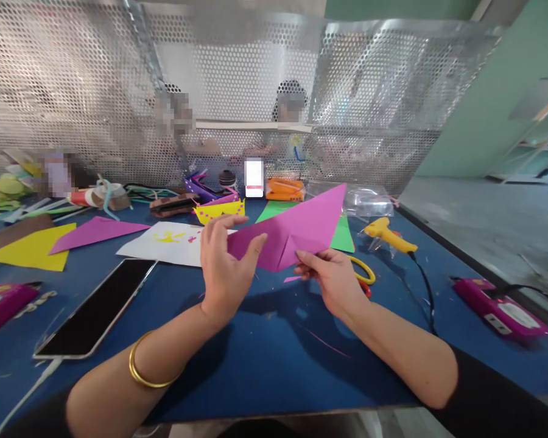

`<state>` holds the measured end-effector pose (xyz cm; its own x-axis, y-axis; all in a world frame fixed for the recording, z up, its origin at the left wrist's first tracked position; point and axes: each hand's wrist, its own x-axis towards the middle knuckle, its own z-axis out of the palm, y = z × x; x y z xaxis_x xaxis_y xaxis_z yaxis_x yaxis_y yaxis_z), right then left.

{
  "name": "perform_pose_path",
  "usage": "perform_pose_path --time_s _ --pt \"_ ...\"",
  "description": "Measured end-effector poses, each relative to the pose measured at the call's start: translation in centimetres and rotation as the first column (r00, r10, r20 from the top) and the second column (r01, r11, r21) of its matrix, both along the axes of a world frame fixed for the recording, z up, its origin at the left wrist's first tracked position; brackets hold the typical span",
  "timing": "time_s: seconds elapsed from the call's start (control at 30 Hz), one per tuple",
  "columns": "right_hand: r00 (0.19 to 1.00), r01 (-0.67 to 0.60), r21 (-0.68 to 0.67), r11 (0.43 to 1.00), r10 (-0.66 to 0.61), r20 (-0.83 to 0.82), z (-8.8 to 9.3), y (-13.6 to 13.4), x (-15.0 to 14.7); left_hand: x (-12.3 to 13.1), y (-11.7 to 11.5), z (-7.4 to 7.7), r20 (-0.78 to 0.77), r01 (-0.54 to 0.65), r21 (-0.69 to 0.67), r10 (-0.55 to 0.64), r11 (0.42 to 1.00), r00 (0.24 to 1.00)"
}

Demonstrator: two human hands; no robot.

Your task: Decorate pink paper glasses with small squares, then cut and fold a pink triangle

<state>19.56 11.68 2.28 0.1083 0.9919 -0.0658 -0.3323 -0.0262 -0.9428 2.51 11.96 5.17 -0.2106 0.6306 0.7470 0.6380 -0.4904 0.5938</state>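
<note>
A folded purple sheet (pixel 296 228), paper or thin foam, is held above the blue table with its pointed end up to the right. My right hand (pixel 335 277) pinches its lower edge between thumb and fingers. At the sheet's left end is my left hand (pixel 226 261), thumb and fingers apart in a wide curve; whether it touches the sheet I cannot tell. Behind my left hand stands a yellow folded piece with purple dots (pixel 219 211). A white sheet with yellow and pink bits (pixel 164 240) lies to its left. Scissors with a yellow handle (pixel 364 269) are partly hidden by my right hand.
A yellow hot glue gun (pixel 388 235) and a magenta power strip (pixel 500 307) lie to the right, with cords. Leftward are a large phone (pixel 98 307) on a cable, a yellow sheet (pixel 34 246) and another purple piece (pixel 95 234). A perforated metal screen (pixel 237 73) stands behind.
</note>
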Motion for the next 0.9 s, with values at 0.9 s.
perform_pose_path --time_s 0.9 --pt "0.996 -0.021 -0.003 1.000 0.021 -0.090 -0.3 0.3 0.8 2.2 -0.3 -2.8 0.798 0.633 -0.419 -0.067 0.651 0.598"
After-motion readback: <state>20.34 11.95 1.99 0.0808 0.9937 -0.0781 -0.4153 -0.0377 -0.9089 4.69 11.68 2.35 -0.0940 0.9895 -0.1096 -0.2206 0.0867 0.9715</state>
